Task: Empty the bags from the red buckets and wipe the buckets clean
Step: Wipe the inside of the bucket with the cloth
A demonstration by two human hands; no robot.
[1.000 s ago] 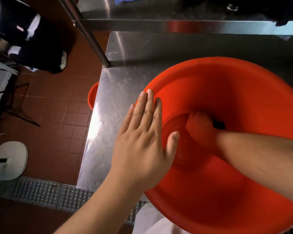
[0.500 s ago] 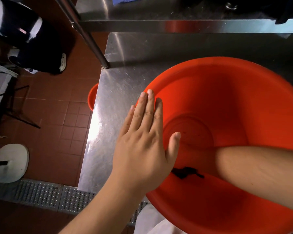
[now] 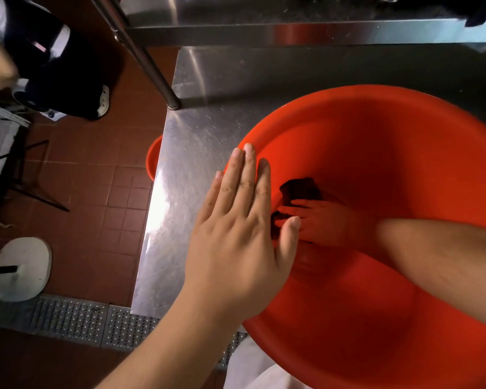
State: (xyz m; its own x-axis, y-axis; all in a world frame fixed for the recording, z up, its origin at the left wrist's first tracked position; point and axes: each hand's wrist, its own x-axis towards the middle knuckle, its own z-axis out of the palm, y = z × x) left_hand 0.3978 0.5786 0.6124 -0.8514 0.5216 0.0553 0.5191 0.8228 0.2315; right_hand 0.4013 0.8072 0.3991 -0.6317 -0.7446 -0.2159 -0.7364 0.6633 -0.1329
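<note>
On the far left, a white stool stands on the red floor tiles. A second red bucket peeks out from under the left edge of the counter.

The left hand lies flat on the left rim of the big red bucket. Its grip is wide, with straight fingers, and it holds the bucket steady on the counter.

Inside the bucket, the right hand presses a dark cloth against the left inner wall. Its fingers look flat on the cloth, not curled. A moment ago the cloth was lower, on the near side of the bucket. Now it has gone up and to the left. So the wiping is going round the inside. No bag shows in this bucket, so I think only cleaning is left here.
</note>
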